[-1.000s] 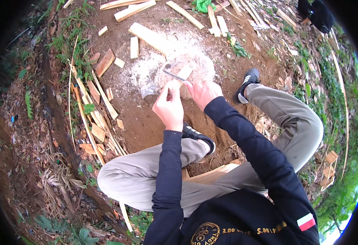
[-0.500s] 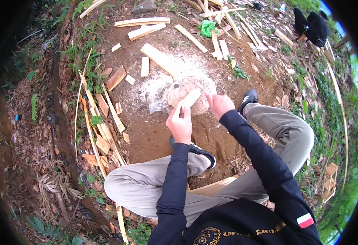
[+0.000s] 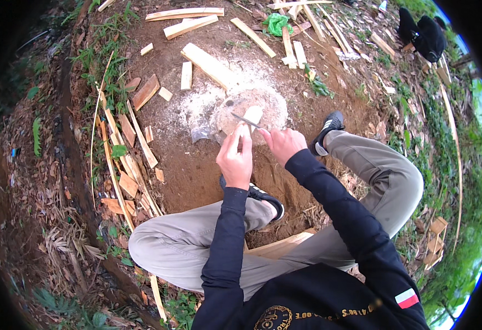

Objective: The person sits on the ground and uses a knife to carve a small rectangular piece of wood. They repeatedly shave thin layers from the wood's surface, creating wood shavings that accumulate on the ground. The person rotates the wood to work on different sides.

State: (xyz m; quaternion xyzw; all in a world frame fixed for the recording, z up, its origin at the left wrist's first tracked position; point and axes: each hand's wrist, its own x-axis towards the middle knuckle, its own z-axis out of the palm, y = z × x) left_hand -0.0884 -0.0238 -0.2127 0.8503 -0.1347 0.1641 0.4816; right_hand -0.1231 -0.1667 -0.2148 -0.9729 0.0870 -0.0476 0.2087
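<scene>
A small pale piece of wood (image 3: 254,114) is pinched in the fingers of my left hand (image 3: 235,159), its free end pointing up and away from me. Closed around a slim dark-grey tool (image 3: 245,119) is my right hand (image 3: 285,145); the handle is hidden in the fist. The tool's narrow blade lies across the wood, just beyond my left fingertips. Whether it is a knife or a file I cannot tell. Below both hands sits a round stump-like block (image 3: 274,104), dusted with pale sawdust.
Cut boards (image 3: 205,65) and offcuts lie scattered ahead. Long wooden strips (image 3: 111,159) line the left side. A green plastic bag (image 3: 277,24) rests near the far planks. My bent legs and dark shoes (image 3: 329,132) flank the block, and a board (image 3: 279,246) lies beneath my legs.
My right hand has shifted left, closer to my left hand, and the tool's blade now shows across the wood. The wood piece has turned more upright. The whole view has shifted slightly.
</scene>
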